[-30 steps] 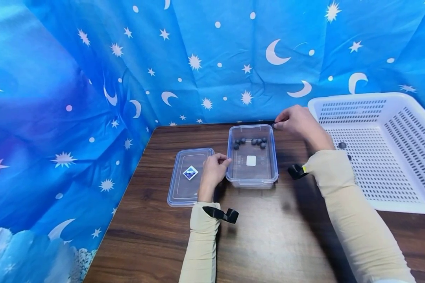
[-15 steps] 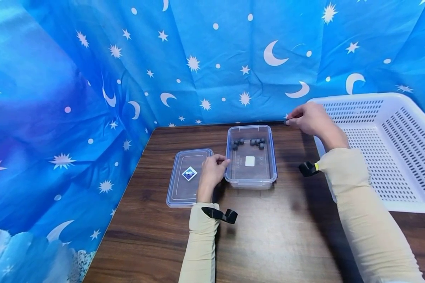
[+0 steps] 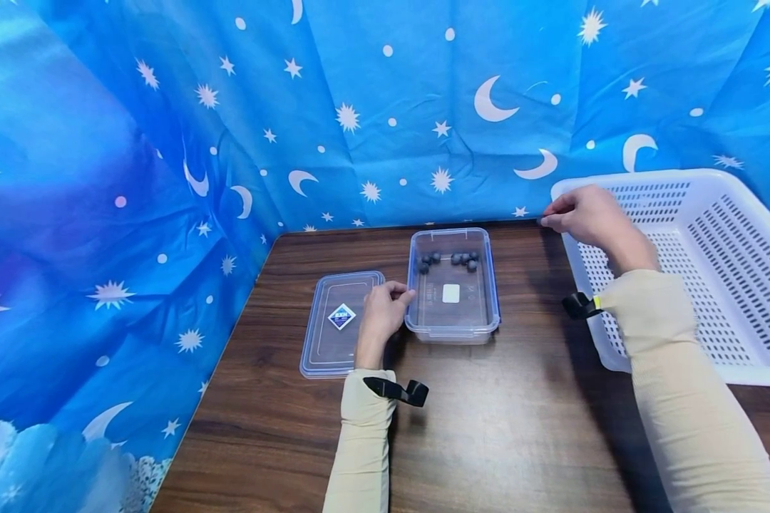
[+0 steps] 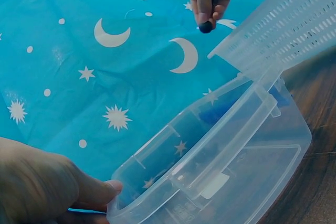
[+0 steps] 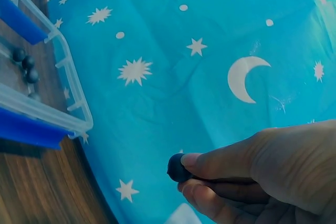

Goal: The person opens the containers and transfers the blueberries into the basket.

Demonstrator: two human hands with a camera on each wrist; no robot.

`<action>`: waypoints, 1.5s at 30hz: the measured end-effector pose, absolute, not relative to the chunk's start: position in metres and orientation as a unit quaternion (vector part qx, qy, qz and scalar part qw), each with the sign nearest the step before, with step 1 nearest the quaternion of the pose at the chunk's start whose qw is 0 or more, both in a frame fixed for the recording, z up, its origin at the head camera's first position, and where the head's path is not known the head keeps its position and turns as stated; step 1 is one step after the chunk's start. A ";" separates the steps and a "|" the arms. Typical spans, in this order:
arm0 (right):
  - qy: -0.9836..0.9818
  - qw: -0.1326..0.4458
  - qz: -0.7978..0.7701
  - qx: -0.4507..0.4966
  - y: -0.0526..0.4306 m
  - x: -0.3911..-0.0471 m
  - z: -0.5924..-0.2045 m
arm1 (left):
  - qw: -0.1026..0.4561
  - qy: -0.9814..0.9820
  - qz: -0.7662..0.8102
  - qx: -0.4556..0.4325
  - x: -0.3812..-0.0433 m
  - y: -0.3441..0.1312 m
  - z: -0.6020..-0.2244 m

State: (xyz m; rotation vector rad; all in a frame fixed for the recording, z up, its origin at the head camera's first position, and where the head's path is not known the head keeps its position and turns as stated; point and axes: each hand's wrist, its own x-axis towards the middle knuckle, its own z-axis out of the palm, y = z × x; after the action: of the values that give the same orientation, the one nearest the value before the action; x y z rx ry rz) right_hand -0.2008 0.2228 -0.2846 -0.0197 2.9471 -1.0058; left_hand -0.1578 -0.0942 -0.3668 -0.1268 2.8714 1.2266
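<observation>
My right hand [image 3: 595, 217] pinches one dark blueberry [image 5: 179, 168] between thumb and fingertips, raised near the left rim of the white basket. In the left wrist view the same blueberry shows at the tips of the right fingers. A clear plastic food container [image 3: 452, 313] stands uncovered on the table, with several blueberries [image 3: 465, 259] lying toward its far end. My left hand [image 3: 385, 310] grips the container's left rim, its thumb tip on the edge in the left wrist view; its other fingers are partly hidden there.
A clear lid [image 3: 327, 335] with a blue label lies left of the container, partly under the left hand. The large white slotted basket [image 3: 719, 313] stands at the right, partly covered by the right arm. Behind the wooden table [image 3: 488, 420] hangs a blue star-patterned cloth [image 3: 385, 142].
My right hand has moved right with the blueberry, from beside the container's far corner to the basket's left rim. My left hand stays on the container, and the blueberries inside lie as before.
</observation>
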 end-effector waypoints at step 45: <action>0.926 0.089 -0.356 0.085 0.280 -0.193 -0.290 | 0.006 0.920 0.388 -0.052 -0.157 -0.100 -0.358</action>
State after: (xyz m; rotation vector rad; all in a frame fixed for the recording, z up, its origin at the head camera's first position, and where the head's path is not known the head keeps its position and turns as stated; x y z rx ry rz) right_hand -0.1934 0.2797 -0.2901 0.2539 2.7558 -1.0599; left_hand -0.1570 -0.1001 -0.3582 -0.1624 2.8789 1.2143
